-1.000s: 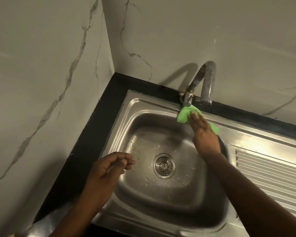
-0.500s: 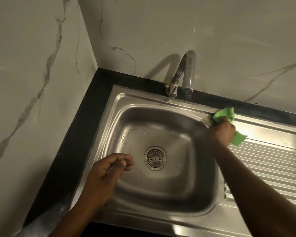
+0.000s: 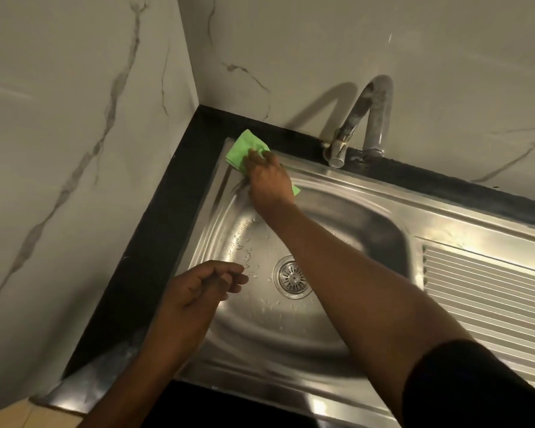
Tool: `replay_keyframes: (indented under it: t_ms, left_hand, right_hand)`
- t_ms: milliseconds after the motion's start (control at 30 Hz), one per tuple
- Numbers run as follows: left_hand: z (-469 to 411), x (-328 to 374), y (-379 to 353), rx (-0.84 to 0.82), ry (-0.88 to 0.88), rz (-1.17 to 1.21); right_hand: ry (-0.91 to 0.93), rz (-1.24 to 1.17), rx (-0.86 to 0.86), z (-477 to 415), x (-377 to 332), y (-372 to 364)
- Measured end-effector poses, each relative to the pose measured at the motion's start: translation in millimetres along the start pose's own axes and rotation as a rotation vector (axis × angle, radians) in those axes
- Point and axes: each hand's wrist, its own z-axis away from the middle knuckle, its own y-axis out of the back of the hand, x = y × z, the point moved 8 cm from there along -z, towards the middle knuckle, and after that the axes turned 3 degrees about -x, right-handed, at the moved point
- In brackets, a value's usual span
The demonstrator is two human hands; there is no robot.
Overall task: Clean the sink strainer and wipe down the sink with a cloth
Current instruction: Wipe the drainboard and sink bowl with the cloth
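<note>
Pressing green cloth (image 3: 244, 148) onto sink (image 3: 368, 193) corner, right hand (image 3: 271, 180) fingers flat; left hand (image 3: 195, 296) loosely curled, empty.

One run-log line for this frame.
right hand: presses green cloth on sink rim, far-left corner | left hand: empty, curled above basin | strainer: seated

We see 2 pale marble walls (image 3: 74, 118) with grey veins meeting at a far corner; a black counter strip (image 3: 155, 242) runs along their base; a curved steel tap (image 3: 374, 118) stands at the far wall, casting a shadow.
</note>
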Motion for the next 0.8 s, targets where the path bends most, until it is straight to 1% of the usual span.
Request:
replay_keyframes:
  t_ms: [100, 200, 367, 533, 633, 700, 733, 800]
  left_hand:
    - [-1, -3, -4, -0.006, 0.011, -0.01]
    - [-2, 3, -15, -0.047, -0.001, -0.032]
    - [-6, 10, -31, -0.1, -0.02, -0.05]
    - [-5, 13, -34, -0.115, -0.035, -0.071]
    - [-3, 8, -31, -0.107, -0.03, -0.08]
    - [-2, 3, -28, -0.103, -0.016, -0.088]
    - [-1, 0, -27, -0.101, -0.01, -0.093]
    - [0, -3, -26, -0.099, 0.0, -0.107]
  right_hand:
    - [0.055, 0.08, 0.011, 18, 25, 4]
    - [0.002, 0.089, 0.028, 49, 73, 10]
    - [-0.217, -0.008, 0.098, 107, 162, 31]
    - [-0.5, -0.105, 0.154, 150, 231, 41]
    - [-0.598, -0.169, 0.21, 150, 236, 44]
    - [-0.669, -0.219, 0.257, 144, 222, 42]
    - [-0.677, -0.232, 0.266, 140, 209, 39]
    - [-0.614, -0.235, 0.246, 126, 177, 30]
